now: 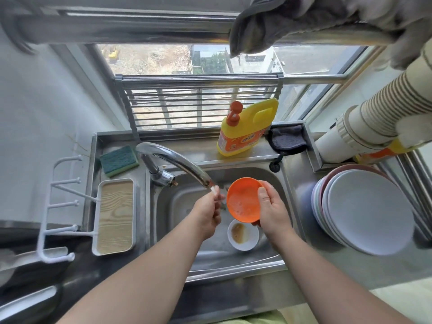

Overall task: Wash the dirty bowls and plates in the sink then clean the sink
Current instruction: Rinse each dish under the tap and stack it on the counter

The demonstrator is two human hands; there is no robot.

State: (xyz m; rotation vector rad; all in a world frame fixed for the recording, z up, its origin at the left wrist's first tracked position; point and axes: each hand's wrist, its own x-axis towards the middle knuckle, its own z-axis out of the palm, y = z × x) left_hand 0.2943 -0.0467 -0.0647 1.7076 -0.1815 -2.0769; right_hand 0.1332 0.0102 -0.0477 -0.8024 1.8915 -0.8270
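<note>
My right hand [271, 206] grips an orange bowl [243, 202] by its rim, tilted on edge over the steel sink [177, 206], its wet inside facing left. My left hand [208, 211] reaches up under the spout of the tap [177, 162], fingertips in the running water right beside the bowl, holding nothing that I can see. Below the orange bowl, a small white bowl [243, 235] with brown residue sits on the sink floor.
A stack of plates [364, 211] stands on the counter to the right. Yellow detergent bottle [247, 129] and a dark cloth [287, 139] sit on the back ledge, a green sponge [119, 160] and a white tray [115, 216] to the left. Stacked paper cups [374, 122] lie at right.
</note>
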